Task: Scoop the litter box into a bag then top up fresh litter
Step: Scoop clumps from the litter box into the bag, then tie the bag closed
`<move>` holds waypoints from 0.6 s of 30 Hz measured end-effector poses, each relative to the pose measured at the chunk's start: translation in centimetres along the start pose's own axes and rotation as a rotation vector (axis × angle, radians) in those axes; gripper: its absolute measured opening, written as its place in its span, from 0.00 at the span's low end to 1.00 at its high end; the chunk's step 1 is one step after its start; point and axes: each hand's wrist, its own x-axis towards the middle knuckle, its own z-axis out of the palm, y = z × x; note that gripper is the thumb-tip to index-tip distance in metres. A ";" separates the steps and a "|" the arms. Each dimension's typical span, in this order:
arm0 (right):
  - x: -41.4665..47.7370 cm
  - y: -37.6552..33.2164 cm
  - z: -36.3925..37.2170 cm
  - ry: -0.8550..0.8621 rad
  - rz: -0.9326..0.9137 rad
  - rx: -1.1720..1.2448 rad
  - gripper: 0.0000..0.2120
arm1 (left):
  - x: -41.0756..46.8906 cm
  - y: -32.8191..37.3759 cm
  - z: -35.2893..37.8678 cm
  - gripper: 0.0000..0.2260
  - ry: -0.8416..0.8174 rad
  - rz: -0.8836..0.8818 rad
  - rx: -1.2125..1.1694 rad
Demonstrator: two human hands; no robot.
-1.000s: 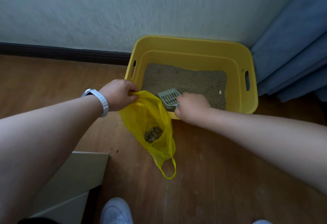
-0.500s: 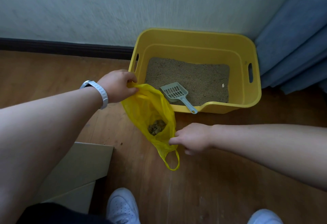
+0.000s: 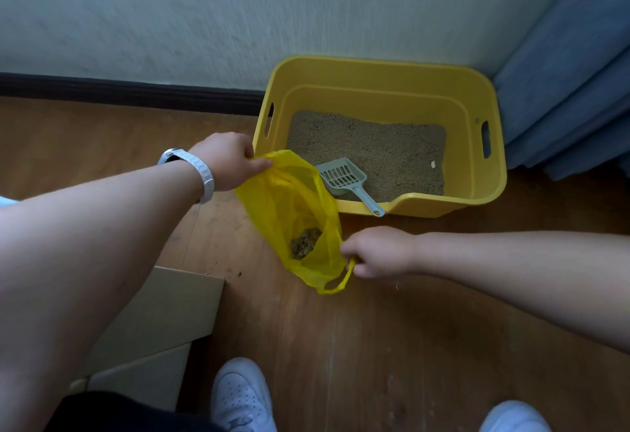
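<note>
A yellow plastic litter box (image 3: 484, 193) stands on the wooden floor against the wall, with sandy litter (image 3: 375, 148) spread over its bottom. A grey slotted scoop (image 3: 344, 177) lies in the box, its handle resting over the low front lip. A thin yellow bag (image 3: 289, 206) hangs open in front of the box, with a clump of scooped waste (image 3: 305, 242) at its bottom. My left hand (image 3: 226, 159), a white watch on its wrist, pinches the bag's upper rim. My right hand (image 3: 378, 251) grips the bag's lower edge beside its loop handle.
A blue curtain (image 3: 572, 90) hangs right of the box. A flat cardboard box (image 3: 170, 315) lies on the floor at lower left, with litter crumbs (image 3: 238, 273) near its corner. My two white shoes (image 3: 242, 394) show at the bottom. A dark skirting board (image 3: 119, 92) runs along the wall.
My right hand let go of the scoop, which now lies in the box, and came down to take hold of the bag's lower edge. The left hand keeps its hold.
</note>
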 end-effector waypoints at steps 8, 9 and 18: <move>-3.9 0.5 -5.4 0.249 0.126 0.286 0.05 | -0.3 2.8 -2.0 0.07 0.137 0.082 -0.320; -4.5 0.5 -6.0 0.285 0.129 0.328 0.05 | -0.4 3.4 -2.5 0.04 0.156 0.087 -0.387; -7.9 0.1 -10.8 0.608 0.140 0.508 0.02 | -1.7 7.0 -6.6 0.07 0.214 0.195 -0.764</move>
